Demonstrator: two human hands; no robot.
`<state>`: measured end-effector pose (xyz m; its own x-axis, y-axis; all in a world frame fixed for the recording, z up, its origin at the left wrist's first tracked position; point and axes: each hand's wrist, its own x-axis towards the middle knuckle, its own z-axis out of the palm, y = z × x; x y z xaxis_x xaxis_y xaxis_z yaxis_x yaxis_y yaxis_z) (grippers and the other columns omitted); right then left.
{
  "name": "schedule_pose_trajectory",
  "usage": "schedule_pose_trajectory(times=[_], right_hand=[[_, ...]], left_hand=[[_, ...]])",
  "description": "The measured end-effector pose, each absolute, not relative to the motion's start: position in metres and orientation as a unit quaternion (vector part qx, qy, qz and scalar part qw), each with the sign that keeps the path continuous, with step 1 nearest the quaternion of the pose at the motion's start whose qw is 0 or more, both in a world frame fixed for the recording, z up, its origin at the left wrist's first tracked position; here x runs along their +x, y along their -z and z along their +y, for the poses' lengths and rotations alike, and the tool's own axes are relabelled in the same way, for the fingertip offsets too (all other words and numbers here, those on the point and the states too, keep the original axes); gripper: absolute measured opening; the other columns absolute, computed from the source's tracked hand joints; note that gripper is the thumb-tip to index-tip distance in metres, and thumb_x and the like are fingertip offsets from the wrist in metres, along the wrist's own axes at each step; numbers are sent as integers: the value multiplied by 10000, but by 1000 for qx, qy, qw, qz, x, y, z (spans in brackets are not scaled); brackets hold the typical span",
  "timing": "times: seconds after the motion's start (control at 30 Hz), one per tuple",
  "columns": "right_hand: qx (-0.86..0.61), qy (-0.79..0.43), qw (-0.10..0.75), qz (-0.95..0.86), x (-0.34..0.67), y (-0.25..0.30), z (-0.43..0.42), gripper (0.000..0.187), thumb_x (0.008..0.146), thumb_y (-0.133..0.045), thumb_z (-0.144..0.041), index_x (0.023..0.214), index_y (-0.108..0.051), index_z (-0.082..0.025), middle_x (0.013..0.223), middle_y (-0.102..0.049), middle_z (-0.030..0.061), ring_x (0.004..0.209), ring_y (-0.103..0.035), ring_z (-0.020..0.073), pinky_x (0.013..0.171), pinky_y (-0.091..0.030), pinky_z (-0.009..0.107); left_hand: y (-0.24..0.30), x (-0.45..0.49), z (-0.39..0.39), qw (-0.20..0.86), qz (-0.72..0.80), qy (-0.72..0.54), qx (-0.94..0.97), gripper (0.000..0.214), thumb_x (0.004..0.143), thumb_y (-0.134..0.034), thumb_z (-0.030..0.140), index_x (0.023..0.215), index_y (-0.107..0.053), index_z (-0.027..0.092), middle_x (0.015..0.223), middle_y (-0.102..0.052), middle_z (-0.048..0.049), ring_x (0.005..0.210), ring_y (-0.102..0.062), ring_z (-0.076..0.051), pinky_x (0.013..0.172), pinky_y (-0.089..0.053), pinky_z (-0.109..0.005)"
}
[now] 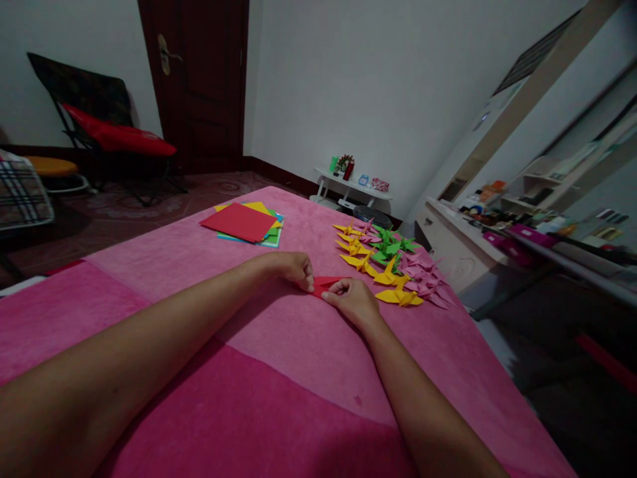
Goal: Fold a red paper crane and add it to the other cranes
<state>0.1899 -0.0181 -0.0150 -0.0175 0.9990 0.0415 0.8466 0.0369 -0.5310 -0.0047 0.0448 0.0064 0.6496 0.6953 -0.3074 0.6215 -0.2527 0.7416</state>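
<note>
Between my two hands, a small folded piece of red paper (326,284) rests at the middle of the pink-covered table (279,338). My left hand (296,269) has its fingers closed on the paper's left end. At the right end, my right hand (352,297) pinches the same paper between thumb and curled fingers. The fingers hide part of the folds. Right of my right hand stand rows of folded paper cranes: yellow cranes (398,295) nearest, green cranes (391,245) behind, and pink cranes (425,273) at the far right.
A stack of square coloured paper (239,222), red on top, lies at the table's back left. Beyond it are a folding chair (99,113) and a dark door (199,79). A low white shelf (351,184) stands by the wall. A cluttered dresser (462,232) flanks the right side.
</note>
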Motion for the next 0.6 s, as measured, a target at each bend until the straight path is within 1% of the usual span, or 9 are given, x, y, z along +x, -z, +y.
schedule_pose_trajectory(times=[0.2,0.5,0.6], right_hand=[[-685,-167,201,-680,187,14,-19,290,627,-678,-497,707,-696,-218,719,-683,11,603,-600,138,472,-316,221],[-693,-156,201,-675,185,12,-21,279,606,-688,-507,680,-689,-237,707,-681,2,611,-602,146,466,-310,230],[-691,-153,200,-678,185,13,-20,278,613,-680,-511,680,-688,-241,708,-679,1,609,-595,145,468,-312,232]], left_hand=[[-5,-8,49,433,417,-32,798,146,542,-645,256,631,-655,140,516,-523,39,506,-372,-79,499,-274,-207],[-4,-16,55,455,391,-34,799,110,528,-642,198,620,-672,147,575,-597,27,579,-452,-97,576,-348,-196],[-6,-19,54,472,387,-27,792,125,520,-636,173,638,-669,147,577,-594,28,572,-462,-97,563,-349,-198]])
